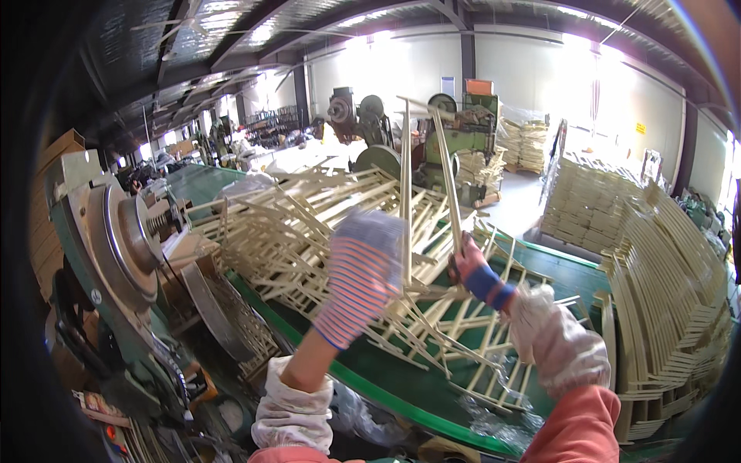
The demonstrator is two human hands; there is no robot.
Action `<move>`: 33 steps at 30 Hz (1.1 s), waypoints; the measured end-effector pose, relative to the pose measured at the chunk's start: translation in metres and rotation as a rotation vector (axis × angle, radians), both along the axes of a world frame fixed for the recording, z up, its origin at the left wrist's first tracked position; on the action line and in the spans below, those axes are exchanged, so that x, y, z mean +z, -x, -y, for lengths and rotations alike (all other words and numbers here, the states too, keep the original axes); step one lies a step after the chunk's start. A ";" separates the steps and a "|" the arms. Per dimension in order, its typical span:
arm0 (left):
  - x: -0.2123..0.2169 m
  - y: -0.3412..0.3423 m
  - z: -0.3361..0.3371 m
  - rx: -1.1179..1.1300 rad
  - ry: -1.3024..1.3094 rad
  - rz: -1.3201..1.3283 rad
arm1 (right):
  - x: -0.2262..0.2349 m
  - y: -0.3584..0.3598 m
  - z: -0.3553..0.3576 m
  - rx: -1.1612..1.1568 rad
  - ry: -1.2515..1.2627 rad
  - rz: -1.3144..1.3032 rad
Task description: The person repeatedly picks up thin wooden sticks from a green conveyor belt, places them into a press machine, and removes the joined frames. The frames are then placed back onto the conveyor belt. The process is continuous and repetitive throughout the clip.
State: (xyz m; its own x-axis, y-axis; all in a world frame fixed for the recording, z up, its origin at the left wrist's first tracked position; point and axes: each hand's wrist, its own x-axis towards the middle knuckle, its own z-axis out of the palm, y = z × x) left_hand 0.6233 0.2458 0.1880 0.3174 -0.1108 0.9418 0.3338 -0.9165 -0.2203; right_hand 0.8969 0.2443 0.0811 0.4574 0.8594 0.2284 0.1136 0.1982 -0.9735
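Note:
My right hand [472,266], in a glove with a blue cuff, is closed round one long bar of a cream-coloured frame [447,166]. The frame stands upright above the heap, its two long bars rising from near my hands and joined by a short piece at the top. My left hand [361,270], in a striped glove, is close beside the frame's left bar. Motion smears its fingers, so I cannot tell whether it touches the bar. Under and beyond both hands lies a tangled heap of similar cream frames [309,224].
The heap lies on a green conveyor belt [355,393]. At left stands a machine with a large metal wheel [120,235]. Stacked cream frames [671,285] rise at right, with a bundled stack [590,201] behind. Clear plastic film [494,424] lies at the near edge. Green machinery [475,127] stands ahead.

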 end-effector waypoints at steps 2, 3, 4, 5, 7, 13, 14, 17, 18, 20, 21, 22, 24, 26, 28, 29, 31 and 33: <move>0.010 0.028 -0.074 0.259 0.094 0.064 | 0.019 -0.014 -0.078 -0.103 0.151 0.208; 0.014 0.040 -0.107 0.223 0.129 0.082 | 0.026 -0.018 -0.114 -0.107 0.223 0.347; 0.013 0.047 -0.135 0.281 0.129 0.114 | 0.032 -0.021 -0.147 -0.110 0.319 0.548; 0.014 0.049 -0.161 0.370 0.157 0.090 | 0.036 -0.019 -0.179 -0.121 0.448 0.812; 0.018 0.041 -0.205 0.506 0.252 -0.052 | 0.039 -0.007 -0.229 0.016 0.613 1.555; 0.030 -0.023 -0.313 0.803 0.205 -0.589 | 0.041 0.019 -0.254 0.113 0.550 1.684; 0.030 -0.031 -0.326 0.830 0.330 -0.715 | 0.044 0.024 -0.252 0.071 0.525 1.656; 0.044 -0.035 -0.361 0.970 0.203 -0.913 | 0.057 0.030 -0.238 0.035 0.564 0.819; 0.051 -0.030 -0.370 0.973 0.101 -0.908 | 0.061 0.032 -0.233 0.109 0.522 1.021; 0.073 -0.012 -0.387 0.848 0.151 -0.831 | 0.071 0.034 -0.225 0.212 0.486 1.127; 0.086 0.002 -0.395 0.782 0.143 -0.771 | 0.074 0.034 -0.221 0.203 0.515 1.091; 0.095 0.016 -0.402 0.705 0.139 -0.711 | 0.076 0.034 -0.217 0.194 0.539 1.069; 0.094 0.038 -0.408 0.860 0.001 -0.792 | 0.075 0.033 -0.214 0.103 0.610 0.911; 0.080 0.068 -0.408 0.991 -0.147 -0.836 | 0.069 0.034 -0.218 0.106 0.496 0.979; 0.060 0.082 -0.403 0.770 0.233 -0.863 | 0.060 0.035 -0.232 0.119 0.483 1.001; 0.049 0.085 -0.397 0.463 0.467 -0.757 | 0.055 0.038 -0.242 0.192 0.348 1.222; 0.030 0.076 -0.384 0.534 0.480 -0.569 | 0.050 0.041 -0.266 0.167 -0.030 1.719; 0.014 0.044 -0.368 0.544 0.189 -0.207 | 0.053 0.041 -0.283 0.241 0.115 1.565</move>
